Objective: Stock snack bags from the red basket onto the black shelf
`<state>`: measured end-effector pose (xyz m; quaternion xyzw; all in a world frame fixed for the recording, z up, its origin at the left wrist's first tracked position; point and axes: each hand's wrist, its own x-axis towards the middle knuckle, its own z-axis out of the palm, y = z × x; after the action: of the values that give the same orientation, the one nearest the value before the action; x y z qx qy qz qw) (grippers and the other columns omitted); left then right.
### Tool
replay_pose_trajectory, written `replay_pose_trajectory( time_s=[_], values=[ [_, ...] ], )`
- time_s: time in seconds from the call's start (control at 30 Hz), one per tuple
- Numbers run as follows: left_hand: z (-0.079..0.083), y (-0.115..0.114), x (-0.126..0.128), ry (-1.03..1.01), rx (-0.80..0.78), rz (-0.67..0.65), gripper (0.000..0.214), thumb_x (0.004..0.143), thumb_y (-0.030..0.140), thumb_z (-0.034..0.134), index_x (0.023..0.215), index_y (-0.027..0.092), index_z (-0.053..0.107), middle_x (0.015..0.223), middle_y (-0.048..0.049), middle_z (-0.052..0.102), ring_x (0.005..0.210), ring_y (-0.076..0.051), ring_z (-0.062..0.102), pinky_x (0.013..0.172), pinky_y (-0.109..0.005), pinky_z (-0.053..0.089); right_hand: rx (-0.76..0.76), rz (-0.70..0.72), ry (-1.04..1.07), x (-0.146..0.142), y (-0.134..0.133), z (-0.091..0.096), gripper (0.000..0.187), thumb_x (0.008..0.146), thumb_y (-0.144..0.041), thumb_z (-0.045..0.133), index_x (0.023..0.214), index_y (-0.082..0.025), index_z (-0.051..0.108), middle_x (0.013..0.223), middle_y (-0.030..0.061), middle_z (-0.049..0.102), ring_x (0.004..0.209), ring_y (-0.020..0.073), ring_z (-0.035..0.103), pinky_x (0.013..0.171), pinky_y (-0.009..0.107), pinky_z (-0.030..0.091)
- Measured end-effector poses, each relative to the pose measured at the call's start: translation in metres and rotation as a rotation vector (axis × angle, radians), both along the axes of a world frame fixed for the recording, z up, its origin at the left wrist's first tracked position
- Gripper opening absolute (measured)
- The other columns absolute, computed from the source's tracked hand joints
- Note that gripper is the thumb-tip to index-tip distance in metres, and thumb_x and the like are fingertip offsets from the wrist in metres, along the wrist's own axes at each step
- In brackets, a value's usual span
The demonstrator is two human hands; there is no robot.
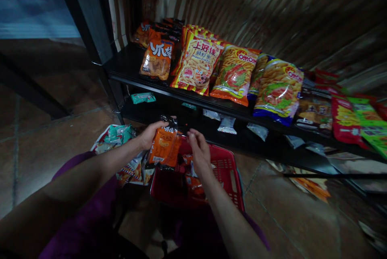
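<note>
My left hand (pixel 150 134) is closed on the top of several orange snack packets (pixel 165 146), held upright over a red plastic basket (pixel 225 168) on the floor. My right hand (pixel 198 150) hovers just to the right of the packets, above the basket, fingers curled inward and nearly touching them; nothing shows in it. More orange packets (pixel 193 184) lie inside the basket.
A black low shelf (pixel 127 69) carries rows of snack bags: orange ones (pixel 157 57), prawn crackers (pixel 196 63), Oishi bags (pixel 279 90), red and green bags (pixel 359 124). Small packets (pixel 226 125) lie on the lower shelf. Loose bags (pixel 116 136) lie on the tiled floor at left.
</note>
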<state>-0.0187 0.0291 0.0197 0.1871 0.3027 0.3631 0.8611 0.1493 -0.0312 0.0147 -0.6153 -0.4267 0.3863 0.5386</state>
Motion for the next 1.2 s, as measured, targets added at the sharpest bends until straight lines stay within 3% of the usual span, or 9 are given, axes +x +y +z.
replay_pose_trajectory(
  time_s=[0.1,0.27,0.43,0.53,0.63,0.93,1.2],
  values=[
    [-0.004,-0.005,0.004,-0.016,0.002,-0.067,0.047,0.071,0.024,0.058,0.118,0.021,0.058,0.086,-0.0057,0.072,0.068,-0.022,0.067,0.068,-0.035,0.049,-0.125,0.042,0.265,0.005,0.011,-0.003,0.043,0.073,-0.051,0.063,0.102,-0.020,0.064,0.105,0.0049,0.068,0.099,0.0188,0.062,0.086,0.033,0.049],
    [-0.012,-0.008,0.007,-0.023,-0.013,-0.170,0.043,0.071,0.026,0.060,0.114,0.024,0.059,0.087,-0.0045,0.072,0.070,-0.022,0.067,0.070,-0.037,0.049,-0.213,0.069,0.409,0.003,0.012,-0.003,0.032,0.063,-0.044,0.074,0.083,-0.019,0.070,0.085,0.0015,0.072,0.082,0.0166,0.066,0.079,0.030,0.050],
    [-0.019,-0.008,0.007,0.049,-0.055,-0.236,0.021,0.068,0.028,0.060,0.083,0.016,0.067,0.069,-0.0061,0.069,0.059,-0.020,0.064,0.064,-0.034,0.048,-0.208,-0.086,0.497,0.007,0.014,-0.003,0.024,0.052,-0.031,0.082,0.069,-0.019,0.069,0.070,-0.0013,0.071,0.069,0.0133,0.064,0.069,0.025,0.050],
    [-0.022,-0.008,0.009,0.130,0.018,-0.150,0.007,0.063,0.020,0.065,0.066,0.014,0.064,0.060,-0.0031,0.065,0.054,-0.015,0.060,0.060,-0.028,0.046,-0.221,-0.134,0.516,0.009,0.016,0.001,0.024,0.051,-0.030,0.082,0.066,-0.018,0.069,0.066,-0.0014,0.070,0.062,0.0120,0.063,0.063,0.024,0.050],
    [-0.022,-0.010,0.012,0.150,0.128,-0.059,0.012,0.058,0.012,0.068,0.069,0.014,0.064,0.064,-0.0015,0.066,0.058,-0.013,0.060,0.062,-0.025,0.046,-0.236,-0.192,0.535,0.009,0.017,0.006,0.025,0.049,-0.029,0.083,0.065,-0.019,0.068,0.063,-0.0023,0.069,0.058,0.0108,0.061,0.057,0.022,0.050],
    [-0.016,-0.013,0.014,0.096,0.163,-0.095,0.014,0.062,0.012,0.071,0.076,0.013,0.067,0.071,-0.0046,0.068,0.065,-0.014,0.063,0.068,-0.026,0.048,-0.197,-0.261,0.458,0.012,0.020,0.000,0.030,0.048,-0.035,0.082,0.069,-0.018,0.068,0.066,-0.0009,0.070,0.060,0.0139,0.063,0.052,0.024,0.049],
    [-0.017,-0.010,0.017,0.094,0.108,0.031,0.022,0.070,0.033,0.072,0.080,0.013,0.068,0.079,-0.0075,0.070,0.080,-0.020,0.065,0.077,-0.031,0.048,-0.200,-0.271,0.499,0.012,0.021,0.004,0.026,0.049,-0.031,0.082,0.067,-0.018,0.068,0.063,-0.0030,0.069,0.056,0.0111,0.062,0.055,0.022,0.050]
  ],
)
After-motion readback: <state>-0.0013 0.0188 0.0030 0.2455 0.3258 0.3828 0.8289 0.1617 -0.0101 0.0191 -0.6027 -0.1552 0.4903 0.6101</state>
